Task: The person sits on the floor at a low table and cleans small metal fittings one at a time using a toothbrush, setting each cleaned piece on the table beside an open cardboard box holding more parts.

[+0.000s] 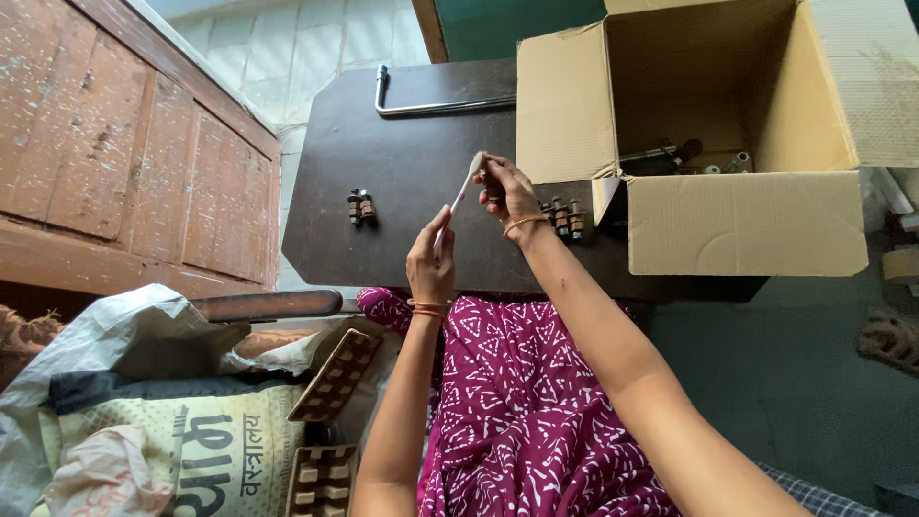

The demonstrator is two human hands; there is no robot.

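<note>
Sitting at a dark table (pixel 402 172), a person in a purple patterned dress (pixel 517 412) works with both hands raised just above its near edge. An open cardboard box (pixel 747 220) lies on its side at the right of the table, with metal parts (pixel 684 155) piled in its far corner. To the left stands a worn wooden cabinet (pixel 124 144), and below it lie printed sacks (pixel 172 440) and brown slotted trays (pixel 335 373). A bent metal bar (pixel 421 103) rests at the far edge of the table. The left hand (pixel 431 263) is closed around the lower end of a thin white stick (pixel 461 193), which slants up and to the right. The right hand (pixel 507 190) pinches the stick's upper end between fingertips, so the stick bridges the two hands. A small cluster of brown and metal fittings (pixel 361 207) sits on the table left of the hands, well apart, and another cluster (pixel 565 218) lies just beside the right wrist.
</note>
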